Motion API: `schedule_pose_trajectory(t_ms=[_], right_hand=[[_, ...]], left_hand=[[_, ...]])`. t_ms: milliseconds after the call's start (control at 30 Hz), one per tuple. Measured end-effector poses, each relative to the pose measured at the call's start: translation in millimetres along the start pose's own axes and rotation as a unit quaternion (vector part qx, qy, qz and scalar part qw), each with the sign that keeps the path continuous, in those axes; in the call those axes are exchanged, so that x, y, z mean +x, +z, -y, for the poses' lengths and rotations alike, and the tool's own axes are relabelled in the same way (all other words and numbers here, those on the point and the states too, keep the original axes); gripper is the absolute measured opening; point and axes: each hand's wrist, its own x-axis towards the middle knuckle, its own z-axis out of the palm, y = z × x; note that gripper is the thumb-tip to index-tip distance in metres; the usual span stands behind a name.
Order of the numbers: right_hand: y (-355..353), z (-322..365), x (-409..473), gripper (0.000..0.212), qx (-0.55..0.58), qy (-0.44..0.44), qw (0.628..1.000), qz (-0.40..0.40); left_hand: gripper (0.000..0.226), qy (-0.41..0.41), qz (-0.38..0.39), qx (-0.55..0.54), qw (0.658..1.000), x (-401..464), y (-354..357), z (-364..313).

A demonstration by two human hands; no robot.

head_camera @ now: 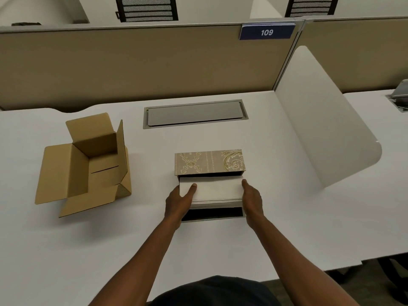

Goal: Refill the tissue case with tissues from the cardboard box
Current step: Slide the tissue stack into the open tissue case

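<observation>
A stack of white tissues [215,191] sits partly inside the open tissue case [209,162], whose beige patterned lid stands raised at the back and whose dark inside shows along its near rim. My left hand [180,202] grips the stack's left end, thumb on top. My right hand [252,199] presses against the stack's right end. The brown cardboard box [86,166] lies open to the left with its flaps spread; I see nothing inside it.
The white desk [287,217] has a grey cable-tray lid [195,113] behind the case. A white curved divider [320,129] stands at the right. A tan partition with a "109" sign [267,32] closes off the back.
</observation>
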Motion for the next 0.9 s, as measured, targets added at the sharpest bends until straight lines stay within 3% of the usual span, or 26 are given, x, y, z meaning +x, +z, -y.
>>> schedule_pose_trajectory(t_ms=[200,333,500,667,767,900], right_hand=[[9,-9,-9,0.046,-0.060,-0.056,0.996,-0.028],[6,-8,-7,0.035,-0.091,-0.060,0.994,0.000],[3,-13,-6,0.047,-0.057,-0.073,0.996,-0.001],[2,-14,-7,0.050,-0.043,-0.063,0.997,0.012],[0,-14,-7,0.051,-0.037,-0.063,0.997,0.014],[2,-15,-7,0.055,-0.054,-0.058,0.997,0.016]], left_hand=[[0.069,0.013,0.002,0.029,0.999,-3,-1,5],[0.074,0.005,0.013,0.026,1.000,1,-6,6],[0.080,-0.051,0.027,-0.044,0.997,12,-11,-1],[0.074,-0.062,0.036,-0.059,0.996,18,-10,3],[0.082,-0.067,0.032,-0.065,0.995,21,-12,3],[0.063,-0.026,0.016,-0.010,0.999,14,-5,2]])
